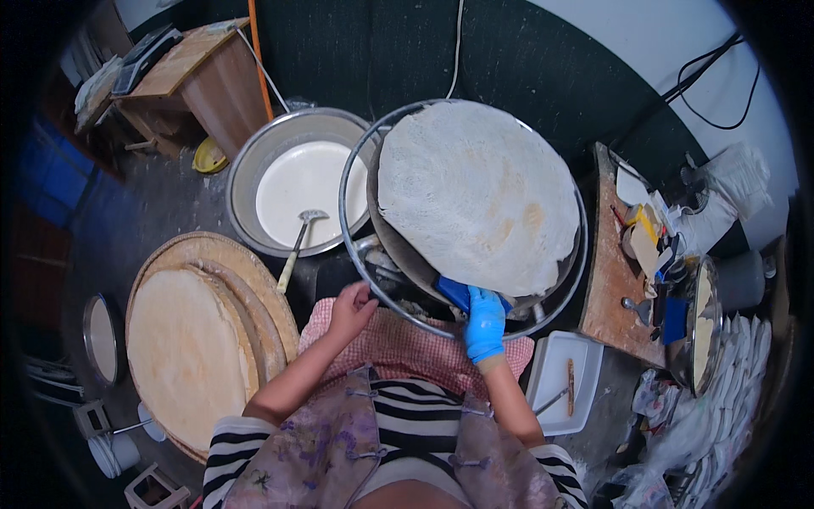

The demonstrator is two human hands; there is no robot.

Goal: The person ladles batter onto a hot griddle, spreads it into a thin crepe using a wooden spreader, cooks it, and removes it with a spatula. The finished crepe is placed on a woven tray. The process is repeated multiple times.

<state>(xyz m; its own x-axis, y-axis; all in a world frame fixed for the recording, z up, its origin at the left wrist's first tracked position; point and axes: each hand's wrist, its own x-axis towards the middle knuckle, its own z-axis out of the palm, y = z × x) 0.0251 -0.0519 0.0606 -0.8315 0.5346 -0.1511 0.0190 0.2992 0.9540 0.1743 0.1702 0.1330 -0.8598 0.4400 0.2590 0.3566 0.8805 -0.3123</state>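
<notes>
A large, thin pale flatbread [475,195] with faint browned patches lies over a round griddle [397,242], one edge lapping near the griddle's rim. A metal ring frame [345,212] surrounds the griddle. My right hand [486,324], in a blue glove, grips a blue scraper [452,293] at the flatbread's near edge. My bare left hand [350,312] is beside the ring's near left part, its fingers curled together with nothing visible in them. To the left, a steel basin [246,178] holds white batter [297,187], and a ladle [295,250] rests in it.
A stack of flatbreads [191,356] sits on a round woven tray [157,254] at lower left. On the right are a wooden board [606,288] with clutter, a white tray [547,399] holding a brown stick, and plastic bags [721,407]. A wooden cabinet [216,76] stands far left.
</notes>
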